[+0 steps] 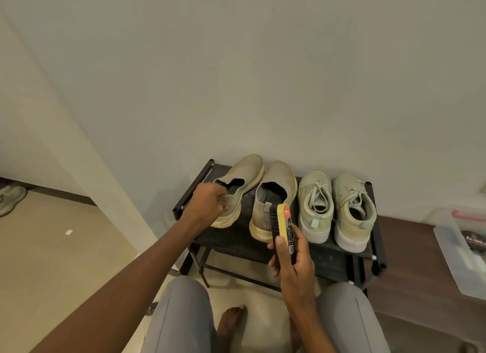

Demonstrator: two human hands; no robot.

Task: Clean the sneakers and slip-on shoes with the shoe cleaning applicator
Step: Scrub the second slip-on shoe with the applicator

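A plain pale wall (263, 63) backs a low black rack (236, 241) standing on a tan floor (52, 260). The left hand (207, 202) closes its grip on the heel of the left slip-on (242, 179), fingers curled over the collar edge, the shoe tilted with its toe toward the wall. The right hand (292, 260) is wrapped around the brush (282, 231), a yellow-backed applicator with a red label and black bristles facing left; its upper end sits in front of the heel of the right slip-on (273, 194), though whether the bristles touch cannot be told. Just beside the slip-ons, on the right half of the rack, stand the left sneaker (315, 202) and the right sneaker (353, 210), pale green, laced, heels toward the person, side by side. Below, grey trouser legs (181, 318) and a bare foot (231, 323) show. At far right a clear plastic box (462, 268) lies on a dark wood surface (410, 287). Another shoe (10, 198) rests on the floor at far left.
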